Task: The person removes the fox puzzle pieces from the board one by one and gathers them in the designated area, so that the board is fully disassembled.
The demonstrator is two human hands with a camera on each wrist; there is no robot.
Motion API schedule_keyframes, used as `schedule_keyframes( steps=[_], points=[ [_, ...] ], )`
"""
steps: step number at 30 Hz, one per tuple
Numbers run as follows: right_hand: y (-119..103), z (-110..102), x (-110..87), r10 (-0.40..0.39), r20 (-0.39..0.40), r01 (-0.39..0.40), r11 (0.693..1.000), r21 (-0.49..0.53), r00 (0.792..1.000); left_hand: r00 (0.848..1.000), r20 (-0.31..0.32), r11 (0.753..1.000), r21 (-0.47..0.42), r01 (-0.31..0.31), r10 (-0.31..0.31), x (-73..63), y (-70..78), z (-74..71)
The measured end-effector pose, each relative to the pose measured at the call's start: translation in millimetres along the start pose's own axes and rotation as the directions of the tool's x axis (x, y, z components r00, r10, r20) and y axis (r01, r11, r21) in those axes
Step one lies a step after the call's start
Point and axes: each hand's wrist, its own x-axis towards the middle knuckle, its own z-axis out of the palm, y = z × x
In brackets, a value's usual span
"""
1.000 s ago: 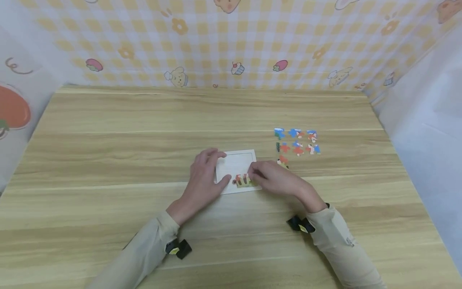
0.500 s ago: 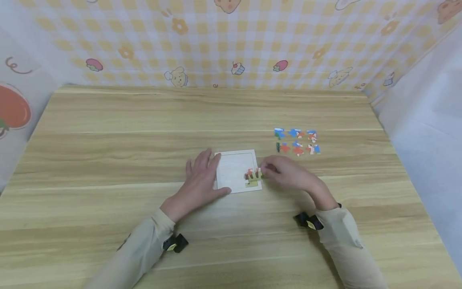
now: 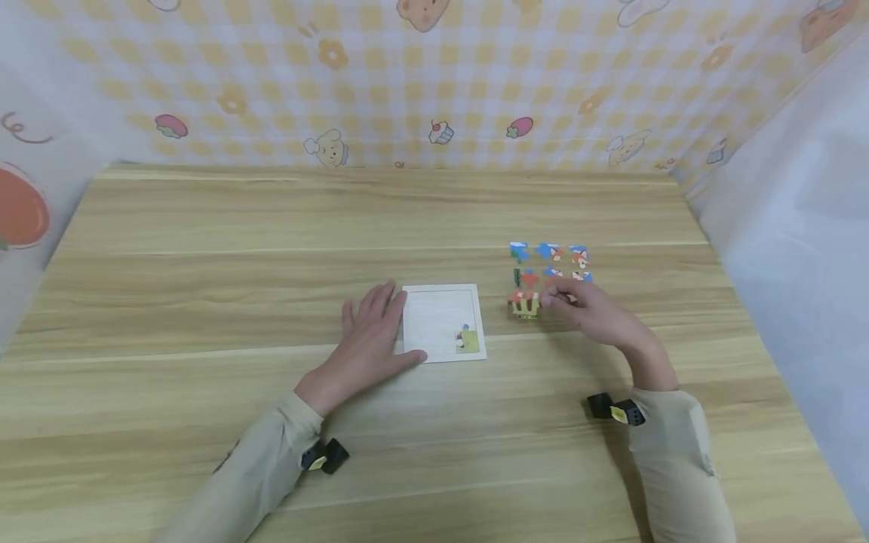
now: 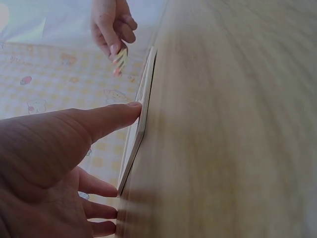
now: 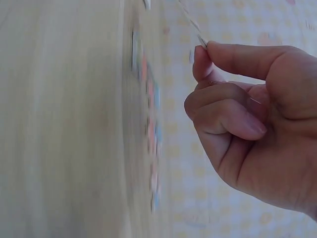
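Note:
A square pale puzzle board (image 3: 434, 320) with a raised border lies at the middle of the table. One yellow-green puzzle piece (image 3: 468, 342) sits in its lower right corner. My left hand (image 3: 366, 339) rests along the board's left side, fingers spread, thumb on the near edge. To the right, my right hand (image 3: 594, 313) pinches a striped yellow, brown and red puzzle piece (image 3: 525, 305) between thumb and forefinger. In the right wrist view the held piece (image 5: 202, 41) shows edge-on, raised above the table. It overlaps a loose piece in the head view.
Several loose puzzle pieces (image 3: 545, 250), blue, orange and white, lie in rows beyond the right hand, which partly covers the nearer ones. A checked yellow cloth (image 3: 380, 90) hangs behind the far edge of the wooden table (image 3: 271, 226).
My right hand has carried the striped puzzle piece from the board rightward to the loose pieces, uncovering the corner piece. My left hand has drawn back slightly to the board's left edge.

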Motion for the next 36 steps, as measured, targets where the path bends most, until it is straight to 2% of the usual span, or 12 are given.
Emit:
schedule_keyframes(
  steps=[6, 9, 14, 18, 25, 33, 36],
  points=[
    [17, -13, -16.5, 0.127, -0.055, -0.125, 0.992, 0.030, 0.990, 1.000, 0.006, 1.000, 0.004, -0.002, 0.002, -1.5, -1.4, -0.1],
    [26, -17, -20.2, 0.162, -0.045, -0.160, 0.986, 0.044, 0.986, 1.000, 0.011, 1.000, 0.007, -0.001, 0.001, -1.1, -0.5, 0.3],
    [33, -19, -19.8, 0.200, -0.008, -0.200, 0.980, 0.011, 0.980, 1.000, 0.011, 1.000, 0.013, 0.002, -0.002, -1.5, 0.3, -0.3],
    [37, -18, -16.7, 0.209, 0.020, -0.208, 0.978, -0.020, 0.978, 1.000, 0.001, 1.000, 0.020, 0.001, -0.001, -1.8, -0.1, -0.1],
    [37, -19, -13.6, 0.202, 0.025, -0.200, 0.978, -0.054, 0.979, 1.000, -0.010, 0.999, 0.029, 0.014, -0.014, -0.8, 0.0, 0.5],
    [34, -20, -10.9, 0.182, 0.048, -0.173, 0.973, -0.150, 0.982, 1.000, -0.008, 0.999, 0.042, 0.022, -0.022, -0.3, -0.8, -0.1],
    [32, -20, -9.7, 0.193, 0.026, -0.184, 0.960, -0.210, 0.981, 1.000, -0.006, 0.999, 0.045, 0.024, -0.023, 0.1, -0.8, -0.7]
  ],
)
